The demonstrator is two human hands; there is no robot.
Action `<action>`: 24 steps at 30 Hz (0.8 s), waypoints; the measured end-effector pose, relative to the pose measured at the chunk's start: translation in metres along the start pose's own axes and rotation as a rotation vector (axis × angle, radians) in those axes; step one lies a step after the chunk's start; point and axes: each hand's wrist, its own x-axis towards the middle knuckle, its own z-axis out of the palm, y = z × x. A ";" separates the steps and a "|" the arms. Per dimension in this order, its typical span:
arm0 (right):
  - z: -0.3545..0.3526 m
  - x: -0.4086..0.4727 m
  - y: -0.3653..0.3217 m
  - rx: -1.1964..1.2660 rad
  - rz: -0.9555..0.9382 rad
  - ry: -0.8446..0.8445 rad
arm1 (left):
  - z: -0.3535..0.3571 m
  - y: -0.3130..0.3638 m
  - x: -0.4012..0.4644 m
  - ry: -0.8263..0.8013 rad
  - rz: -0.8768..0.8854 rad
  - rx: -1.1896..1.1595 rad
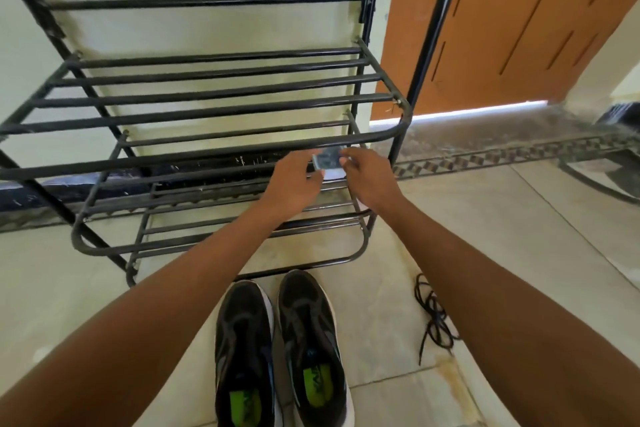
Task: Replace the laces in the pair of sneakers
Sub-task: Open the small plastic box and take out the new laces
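Two black sneakers with green insoles stand side by side on the floor, the left sneaker [244, 350] and the right sneaker [311, 343], both without laces. A loose black lace [433, 315] lies tangled on the tiles to their right. Both arms reach forward over the shoes. My left hand [294, 184] and my right hand [370, 177] together pinch a small grey-blue packet [327, 159] just in front of the shoe rack's middle shelf. What the packet contains is hidden.
A black metal shoe rack [207, 107] with barred shelves stands against the pale wall right ahead. An orange wooden door [519, 28] is at the back right, above a patterned tile border [485, 158]. A dark object [620, 156] sits at the far right.
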 end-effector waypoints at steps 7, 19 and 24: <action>0.006 -0.039 -0.022 0.182 0.032 0.225 | -0.012 0.006 -0.044 0.121 -0.036 -0.261; 0.043 -0.163 -0.080 0.561 0.192 -0.193 | -0.061 -0.023 -0.185 0.215 -0.564 -1.056; 0.048 -0.182 -0.083 0.430 0.106 -0.225 | -0.064 -0.028 -0.211 0.069 -0.561 -1.334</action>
